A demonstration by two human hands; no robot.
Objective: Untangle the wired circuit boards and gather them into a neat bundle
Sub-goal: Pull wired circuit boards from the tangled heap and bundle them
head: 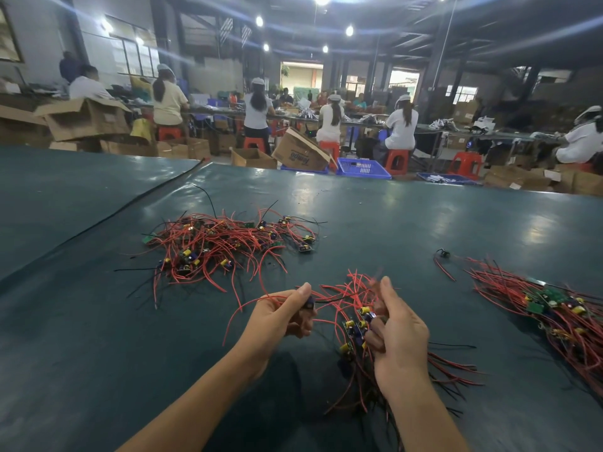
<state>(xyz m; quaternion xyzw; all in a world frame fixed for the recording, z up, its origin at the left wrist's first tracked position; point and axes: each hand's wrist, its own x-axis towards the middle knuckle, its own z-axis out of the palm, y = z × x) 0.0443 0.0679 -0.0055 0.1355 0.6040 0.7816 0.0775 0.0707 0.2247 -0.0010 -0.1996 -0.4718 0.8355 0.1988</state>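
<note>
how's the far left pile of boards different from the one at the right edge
The left pile is a loose tangle, wires looping every way; the right pile lies combed, wires roughly parallel. Left pile's boards are scattered, right pile's clustered together. Both are boards with red and black wires on the green table.

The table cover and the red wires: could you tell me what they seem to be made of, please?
The table cover looks like dark green vinyl or rubber sheet, semi-glossy: it mirrors the ceiling lamps. The red wires appear coated in smooth plastic, probably over metal cores: they bend in loose springy curves.
</note>
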